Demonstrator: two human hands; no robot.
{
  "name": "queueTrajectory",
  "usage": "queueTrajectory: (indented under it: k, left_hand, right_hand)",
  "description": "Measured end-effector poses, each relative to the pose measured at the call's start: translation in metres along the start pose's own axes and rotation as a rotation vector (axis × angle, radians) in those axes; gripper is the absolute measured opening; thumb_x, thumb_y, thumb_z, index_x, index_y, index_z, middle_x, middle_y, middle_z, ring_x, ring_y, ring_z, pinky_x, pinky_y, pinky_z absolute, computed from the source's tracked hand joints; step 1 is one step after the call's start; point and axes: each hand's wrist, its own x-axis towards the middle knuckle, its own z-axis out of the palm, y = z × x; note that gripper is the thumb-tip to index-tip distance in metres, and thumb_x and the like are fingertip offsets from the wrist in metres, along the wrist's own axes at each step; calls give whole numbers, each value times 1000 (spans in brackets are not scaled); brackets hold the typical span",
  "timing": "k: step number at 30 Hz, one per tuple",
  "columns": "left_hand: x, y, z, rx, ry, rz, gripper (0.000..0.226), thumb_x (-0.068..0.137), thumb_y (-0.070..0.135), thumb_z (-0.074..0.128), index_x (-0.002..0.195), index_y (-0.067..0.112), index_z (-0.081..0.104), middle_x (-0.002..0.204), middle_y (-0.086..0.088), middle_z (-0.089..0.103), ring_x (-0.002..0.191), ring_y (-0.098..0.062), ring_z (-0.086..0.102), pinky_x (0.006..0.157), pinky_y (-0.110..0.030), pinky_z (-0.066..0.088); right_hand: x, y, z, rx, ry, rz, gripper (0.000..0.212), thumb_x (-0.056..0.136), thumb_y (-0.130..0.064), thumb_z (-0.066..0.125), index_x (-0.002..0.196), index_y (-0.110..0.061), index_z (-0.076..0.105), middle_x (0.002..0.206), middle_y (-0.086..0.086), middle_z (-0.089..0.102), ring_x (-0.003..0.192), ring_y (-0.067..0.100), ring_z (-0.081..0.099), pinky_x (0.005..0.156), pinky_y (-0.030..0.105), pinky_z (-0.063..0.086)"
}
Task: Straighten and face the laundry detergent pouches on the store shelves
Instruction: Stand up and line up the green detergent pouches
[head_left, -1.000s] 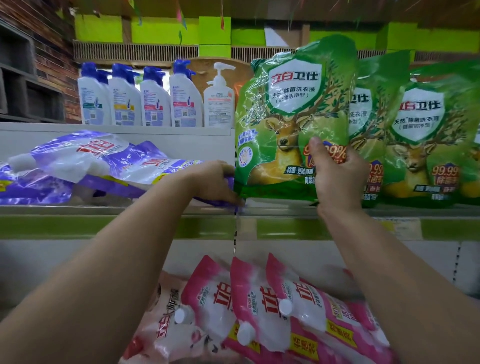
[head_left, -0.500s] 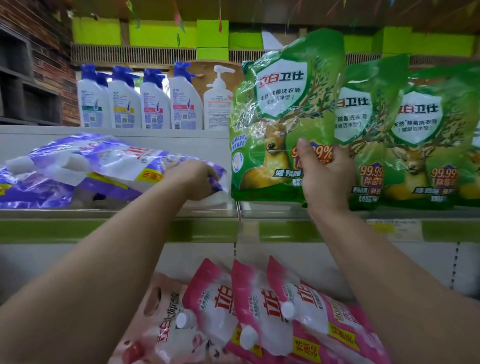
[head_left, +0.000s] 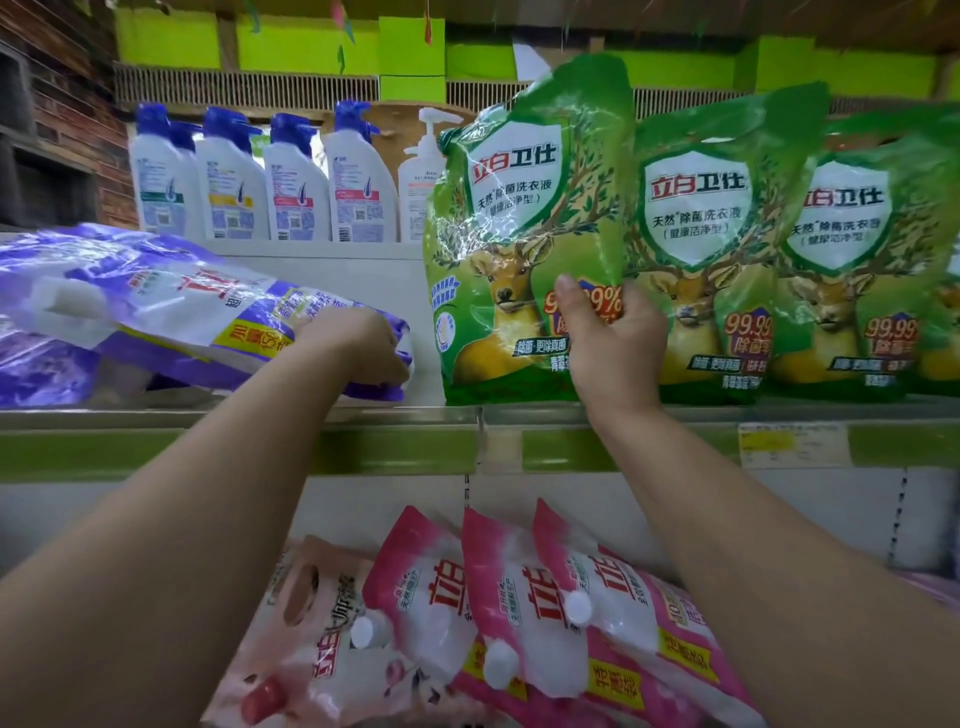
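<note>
Right hand (head_left: 610, 338) pinches upright green deer-print plastic detergent pouch (head_left: 524, 234) at its lower right, standing on shelf edge (head_left: 363, 415). Left hand (head_left: 363, 348) grips lying purple-white plastic pouch (head_left: 171, 306) bottom end, same shelf.

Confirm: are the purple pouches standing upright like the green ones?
No. The purple pouches lie flat on the shelf under the left hand, while the green pouches stand upright.
</note>
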Motion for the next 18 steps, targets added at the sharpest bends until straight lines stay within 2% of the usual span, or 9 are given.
queueTrajectory:
  k: [2,5,7,8,10,12,13,16,18]
  left_hand:
    - [0,5,-1,-151,69,-2,43,87,28,60,130,22,57,127,-11,58,118,-34,50,101,-41,40]
    - [-3,23,-5,-686,255,-12,38,90,10,48,127,13,56,122,-15,59,107,-32,54,82,-34,45]
    - [-6,38,-9,-1104,271,-107,18,93,15,45,94,7,61,100,-16,59,89,-28,52,70,-31,40]
    - [-8,45,-11,-1323,234,-165,20,94,22,45,84,10,57,95,-13,56,86,-26,51,71,-31,40]
    - [-8,54,-13,-1615,83,-244,32,92,43,48,99,13,57,105,-9,59,95,-26,56,82,-32,43]
    - [-5,59,-12,-1661,-6,-273,71,84,63,50,135,13,45,129,-12,54,119,-31,52,100,-44,43]
    - [-4,60,-11,-1647,13,-293,84,82,69,50,143,13,37,136,-14,49,124,-34,48,103,-48,41]
    - [-3,66,-10,-1603,139,-337,90,82,72,48,145,9,31,138,-16,45,124,-34,45,103,-45,40]
    - [-4,68,-9,-1571,197,-360,87,84,70,48,145,10,31,138,-16,44,124,-34,42,96,-38,37]
  right_hand:
    - [0,2,2,-7,-25,-7,25,88,-25,66,68,-26,51,61,-12,55,51,-7,51,53,9,39]
    - [1,5,3,-28,-62,13,24,87,-30,66,69,-26,50,62,-12,55,50,-8,50,52,8,39]
    - [2,6,2,-52,-82,20,24,85,-34,67,71,-22,51,63,-10,56,50,-7,50,51,9,40]
    - [3,7,2,-61,-96,29,24,85,-36,67,73,-20,52,65,-9,56,50,-7,50,51,9,41]
    - [7,7,2,-77,-130,56,26,84,-39,67,78,-17,54,67,-8,57,50,-7,51,50,8,41]
    - [10,6,1,-110,-169,85,29,83,-42,67,79,-18,51,67,-7,55,48,-9,49,47,5,38]
    - [12,5,1,-130,-189,97,30,83,-43,66,82,-18,50,68,-8,54,48,-9,48,46,3,35]
    - [14,3,0,-192,-247,148,37,84,-48,64,101,-22,43,78,-15,51,65,-7,47,49,2,34]
    - [15,5,0,-242,-300,185,41,84,-52,61,105,-24,41,83,-14,53,73,-2,49,58,11,35]
